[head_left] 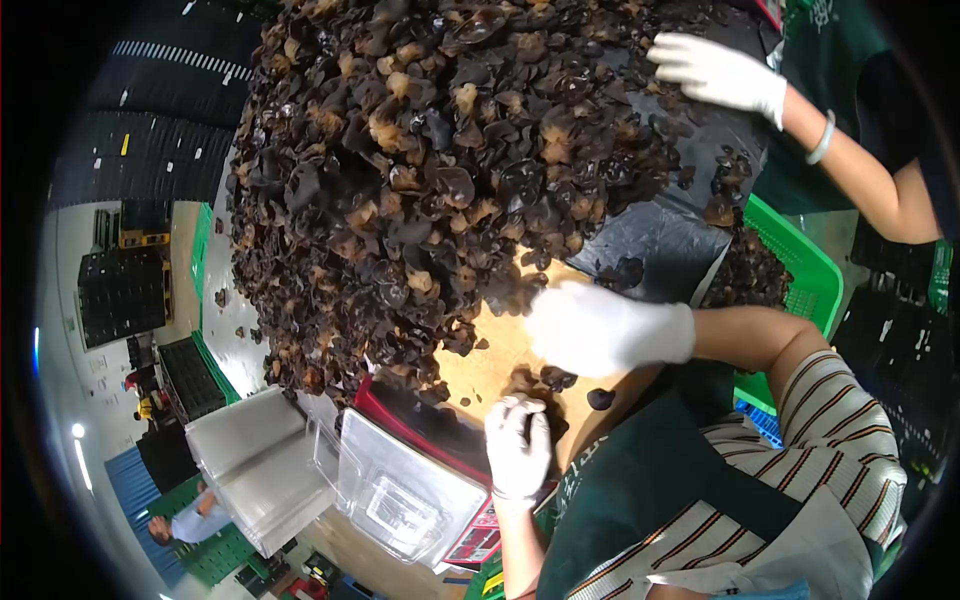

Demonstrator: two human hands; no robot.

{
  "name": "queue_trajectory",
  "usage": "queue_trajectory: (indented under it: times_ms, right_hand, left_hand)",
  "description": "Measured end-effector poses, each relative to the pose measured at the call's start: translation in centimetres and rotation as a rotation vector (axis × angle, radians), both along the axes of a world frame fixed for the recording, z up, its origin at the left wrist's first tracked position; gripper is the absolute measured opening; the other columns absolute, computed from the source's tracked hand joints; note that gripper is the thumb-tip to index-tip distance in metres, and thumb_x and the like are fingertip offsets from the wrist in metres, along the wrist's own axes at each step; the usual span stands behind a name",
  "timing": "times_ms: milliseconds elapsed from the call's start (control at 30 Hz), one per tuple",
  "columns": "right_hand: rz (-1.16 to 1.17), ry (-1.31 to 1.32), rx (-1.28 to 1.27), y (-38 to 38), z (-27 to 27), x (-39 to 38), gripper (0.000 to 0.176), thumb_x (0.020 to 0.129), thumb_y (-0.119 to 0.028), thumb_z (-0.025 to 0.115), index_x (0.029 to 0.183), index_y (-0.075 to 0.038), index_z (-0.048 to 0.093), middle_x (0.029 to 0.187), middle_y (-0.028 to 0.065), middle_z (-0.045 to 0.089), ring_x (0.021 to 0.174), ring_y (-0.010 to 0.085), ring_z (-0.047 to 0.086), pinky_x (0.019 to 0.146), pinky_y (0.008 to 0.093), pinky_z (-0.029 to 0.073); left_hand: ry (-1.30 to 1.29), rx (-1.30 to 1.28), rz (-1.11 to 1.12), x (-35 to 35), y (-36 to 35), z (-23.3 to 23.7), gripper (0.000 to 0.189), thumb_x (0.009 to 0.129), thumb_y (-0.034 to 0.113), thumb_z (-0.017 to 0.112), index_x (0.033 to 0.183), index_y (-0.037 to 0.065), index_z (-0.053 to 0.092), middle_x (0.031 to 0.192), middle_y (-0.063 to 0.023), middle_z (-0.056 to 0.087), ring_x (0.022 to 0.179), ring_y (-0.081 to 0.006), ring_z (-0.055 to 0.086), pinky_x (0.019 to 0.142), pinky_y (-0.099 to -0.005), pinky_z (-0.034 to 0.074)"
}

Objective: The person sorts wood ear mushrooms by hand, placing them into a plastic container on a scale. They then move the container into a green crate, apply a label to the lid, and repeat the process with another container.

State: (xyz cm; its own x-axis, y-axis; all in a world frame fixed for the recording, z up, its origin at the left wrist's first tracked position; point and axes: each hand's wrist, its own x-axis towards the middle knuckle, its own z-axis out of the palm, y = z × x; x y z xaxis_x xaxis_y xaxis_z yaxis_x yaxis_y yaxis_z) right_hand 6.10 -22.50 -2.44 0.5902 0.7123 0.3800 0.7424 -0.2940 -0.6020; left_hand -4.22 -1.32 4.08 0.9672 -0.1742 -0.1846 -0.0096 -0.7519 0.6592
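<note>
A big heap of dark wood ear mushrooms [400, 200] covers the table. My left hand [517, 450], in a white glove, has its fingers curled at a small brown wood ear mushroom [522, 382] over a tan board [500, 340]. My right hand [590, 330], also white-gloved, is smeared by motion above the board, at the heap's near edge; its fingers cannot be made out. Loose dark pieces [600, 399] lie between the hands. Beside my left hand stands a red scale [472, 545] with clear plastic containers [405, 500] on it.
A co-worker's gloved hand [715, 72] rests at the heap's far right. Black plastic sheeting [660, 240] lies nearby. A green basket [815, 260] holds more mushrooms. Stacked clear trays [260, 465] stand at the lower left; black crates [150, 150] and another person [195, 520] are farther off.
</note>
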Motion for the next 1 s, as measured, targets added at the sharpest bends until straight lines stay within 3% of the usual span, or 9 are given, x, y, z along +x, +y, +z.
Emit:
queue_trajectory:
  times_ms: [67, 133, 233, 267, 333, 533, 700, 800, 1000]
  right_hand:
    - [-0.158, -0.063, 0.083, 1.4, -1.2, 2.9, 0.035, 0.081, -0.020, 0.059, 0.112, -0.004, 0.060, 0.125, 0.0156, 0.055, 0.119, 0.0328, 0.046, 0.098, 0.0445, 0.038]
    - [-0.375, -0.167, -0.031, 2.9, -0.2, 3.8, 0.031, 0.078, -0.019, 0.057, 0.105, -0.003, 0.064, 0.128, 0.0156, 0.055, 0.116, 0.0303, 0.047, 0.100, 0.0421, 0.035]
    - [-0.111, -0.252, -0.027, 2.4, -0.2, 2.1, 0.035, 0.079, -0.017, 0.057, 0.111, -0.005, 0.061, 0.133, 0.0162, 0.051, 0.121, 0.0316, 0.046, 0.102, 0.0469, 0.035]
    - [0.017, -0.221, -0.011, 1.9, -0.4, 1.7, 0.026, 0.077, -0.013, 0.058, 0.102, -0.006, 0.066, 0.128, 0.0141, 0.054, 0.116, 0.0308, 0.049, 0.099, 0.0461, 0.037]
    - [0.129, 0.060, -0.043, 0.7, -0.3, 0.4, 0.014, 0.075, -0.010, 0.061, 0.088, -0.008, 0.067, 0.120, 0.0107, 0.059, 0.112, 0.0297, 0.051, 0.097, 0.0446, 0.038]
    - [-0.058, 0.118, 0.003, -3.8, 2.0, -0.5, 0.006, 0.073, -0.014, 0.061, 0.073, -0.008, 0.061, 0.108, 0.0076, 0.062, 0.103, 0.0270, 0.054, 0.092, 0.0378, 0.040]
    - [-0.140, -0.006, -0.001, -1.3, 2.3, 0.0, 0.021, 0.074, -0.016, 0.063, 0.093, -0.009, 0.059, 0.087, 0.0031, 0.057, 0.085, 0.0231, 0.054, 0.078, 0.0363, 0.043]
    - [-0.128, 0.021, -0.332, 1.1, 1.2, -0.7, 0.018, 0.076, -0.012, 0.062, 0.094, -0.010, 0.061, 0.094, 0.0052, 0.061, 0.088, 0.0226, 0.058, 0.078, 0.0341, 0.045]
    - [-0.048, 0.429, 0.315, -1.5, 5.0, 1.3, 0.007, 0.083, -0.010, 0.054, 0.080, -0.005, 0.058, 0.074, 0.0077, 0.058, 0.070, 0.0243, 0.059, 0.064, 0.0359, 0.046]
  left_hand:
    - [-0.040, 0.037, 0.063, 0.6, 0.3, -0.4, 0.010, 0.080, 0.003, 0.059, 0.090, 0.002, 0.060, 0.093, -0.0152, 0.059, 0.093, -0.0332, 0.054, 0.085, -0.0409, 0.044]
    - [-0.098, 0.123, 0.140, 1.0, 0.2, -0.9, 0.023, 0.081, 0.005, 0.060, 0.104, 0.002, 0.060, 0.103, -0.0171, 0.058, 0.102, -0.0345, 0.053, 0.089, -0.0412, 0.042]
    - [-0.241, 0.073, 0.192, 1.5, -0.7, -1.2, 0.038, 0.082, 0.007, 0.060, 0.119, 0.002, 0.056, 0.116, -0.0194, 0.055, 0.111, -0.0366, 0.049, 0.094, -0.0425, 0.041]
    - [-0.174, 0.096, 0.134, 1.2, -0.1, -1.9, 0.047, 0.081, 0.009, 0.061, 0.127, 0.004, 0.053, 0.125, -0.0215, 0.050, 0.116, -0.0384, 0.047, 0.098, -0.0431, 0.039]
    - [-0.131, 0.183, 0.011, 0.7, 0.1, -2.2, 0.044, 0.080, 0.011, 0.062, 0.124, 0.005, 0.055, 0.126, -0.0215, 0.051, 0.115, -0.0384, 0.047, 0.099, -0.0441, 0.039]
    - [-0.123, 0.187, -0.015, -0.1, 0.0, -2.4, 0.016, 0.075, 0.007, 0.064, 0.091, 0.005, 0.064, 0.123, -0.0217, 0.053, 0.113, -0.0395, 0.047, 0.099, -0.0460, 0.037]
    - [-0.125, 0.179, -0.017, 0.1, 0.3, -2.7, 0.016, 0.078, 0.010, 0.062, 0.092, 0.003, 0.063, 0.122, -0.0206, 0.053, 0.112, -0.0428, 0.047, 0.097, -0.0490, 0.039]
    - [-0.129, 0.182, -0.017, 0.1, 0.4, -2.7, 0.017, 0.077, 0.008, 0.063, 0.094, 0.005, 0.063, 0.121, -0.0211, 0.053, 0.113, -0.0389, 0.048, 0.099, -0.0454, 0.038]
    - [-0.165, 0.164, -0.025, -0.3, 0.5, -2.8, 0.018, 0.078, 0.007, 0.062, 0.096, 0.005, 0.062, 0.120, -0.0208, 0.054, 0.112, -0.0384, 0.049, 0.097, -0.0444, 0.039]
